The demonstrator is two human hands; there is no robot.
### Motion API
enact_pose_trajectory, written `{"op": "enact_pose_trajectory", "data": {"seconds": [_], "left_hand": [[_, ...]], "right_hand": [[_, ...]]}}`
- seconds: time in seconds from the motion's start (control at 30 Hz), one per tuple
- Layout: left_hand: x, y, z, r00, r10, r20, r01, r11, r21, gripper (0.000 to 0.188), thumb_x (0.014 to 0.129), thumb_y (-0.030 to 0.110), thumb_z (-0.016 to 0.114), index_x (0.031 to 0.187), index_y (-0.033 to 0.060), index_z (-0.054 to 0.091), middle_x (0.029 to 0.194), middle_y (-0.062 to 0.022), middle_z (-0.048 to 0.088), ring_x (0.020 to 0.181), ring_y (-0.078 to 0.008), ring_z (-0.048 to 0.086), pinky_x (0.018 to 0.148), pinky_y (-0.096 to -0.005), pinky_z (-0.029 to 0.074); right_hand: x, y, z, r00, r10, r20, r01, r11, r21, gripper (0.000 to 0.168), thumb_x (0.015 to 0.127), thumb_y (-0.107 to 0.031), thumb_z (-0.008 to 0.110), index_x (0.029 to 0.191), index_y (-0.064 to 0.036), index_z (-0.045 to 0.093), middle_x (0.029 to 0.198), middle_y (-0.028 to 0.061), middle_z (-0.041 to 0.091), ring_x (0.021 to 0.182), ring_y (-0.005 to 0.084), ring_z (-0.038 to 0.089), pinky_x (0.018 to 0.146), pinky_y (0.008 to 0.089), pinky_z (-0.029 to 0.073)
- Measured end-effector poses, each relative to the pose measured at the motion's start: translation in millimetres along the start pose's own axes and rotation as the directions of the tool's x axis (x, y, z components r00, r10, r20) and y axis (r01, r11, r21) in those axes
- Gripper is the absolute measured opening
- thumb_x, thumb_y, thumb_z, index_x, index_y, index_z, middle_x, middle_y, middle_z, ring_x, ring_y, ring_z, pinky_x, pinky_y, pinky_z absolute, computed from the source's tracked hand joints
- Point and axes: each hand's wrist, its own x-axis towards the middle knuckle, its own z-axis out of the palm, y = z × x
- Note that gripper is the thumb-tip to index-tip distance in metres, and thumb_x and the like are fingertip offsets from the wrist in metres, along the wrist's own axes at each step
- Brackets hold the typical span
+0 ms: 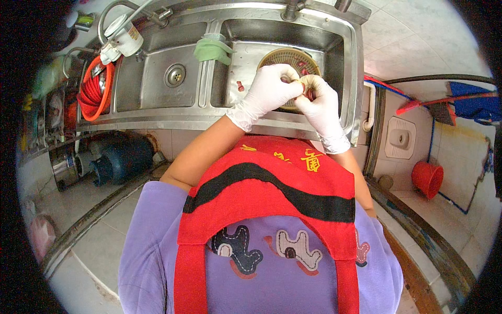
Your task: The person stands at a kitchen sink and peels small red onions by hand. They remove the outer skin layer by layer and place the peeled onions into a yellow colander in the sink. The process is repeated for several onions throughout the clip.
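Note:
Both of my hands wear thin white gloves and meet over the right basin of a steel sink. My left hand (274, 84) pinches a small reddish piece of food (302, 87) between thumb and fingers. From the other side my right hand (319, 98) grips the same piece; its fingertips nearly touch those of my left. Beneath them a round tan plastic colander (276, 58) sits in the basin, partly hidden by the gloves. Dark red food pieces (302, 66) lie inside it. Another small red scrap (240, 86) rests on the basin floor left of my hands.
A pale green cloth or bag (212, 51) hangs over the divider between the basins. The left basin (157, 86) has a drain strainer (175, 75). Left of it stand an orange-rimmed basket (94, 88) and a white tap-mounted device (124, 37). A faucet (290, 11) rises behind.

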Motion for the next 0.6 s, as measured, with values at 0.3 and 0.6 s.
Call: {"op": "enact_pose_trajectory", "data": {"seconds": [0.3, 0.6], "left_hand": [[1.4, 5.3, -15.2, 0.938, -0.165, 0.305, 0.291, 0.852, -0.436, 0.018, 0.082, 0.013, 0.054, 0.097, 0.0043, 0.056, 0.074, -0.0015, 0.057, 0.059, -0.0073, 0.051, 0.05, -0.0204, 0.042], [-3.8, 9.3, -12.9, 0.993, -0.047, 0.106, 0.084, 0.92, -0.383, 0.016, 0.08, 0.01, 0.058, 0.094, 0.0009, 0.058, 0.076, -0.0034, 0.06, 0.063, -0.0082, 0.054, 0.057, -0.0211, 0.044]], "right_hand": [[5.1, 2.5, -12.3, 0.945, -0.323, -0.04, 0.318, 0.943, -0.097, 0.024, 0.065, -0.006, 0.064, 0.088, -0.007, 0.059, 0.064, 0.0063, 0.048, 0.052, 0.0146, 0.049, 0.049, 0.0247, 0.042], [5.0, 1.6, -13.1, 0.989, 0.101, 0.106, -0.141, 0.856, 0.498, 0.02, 0.077, -0.004, 0.059, 0.097, -0.003, 0.056, 0.079, -0.0026, 0.054, 0.072, 0.0044, 0.047, 0.065, 0.0181, 0.039]]}}
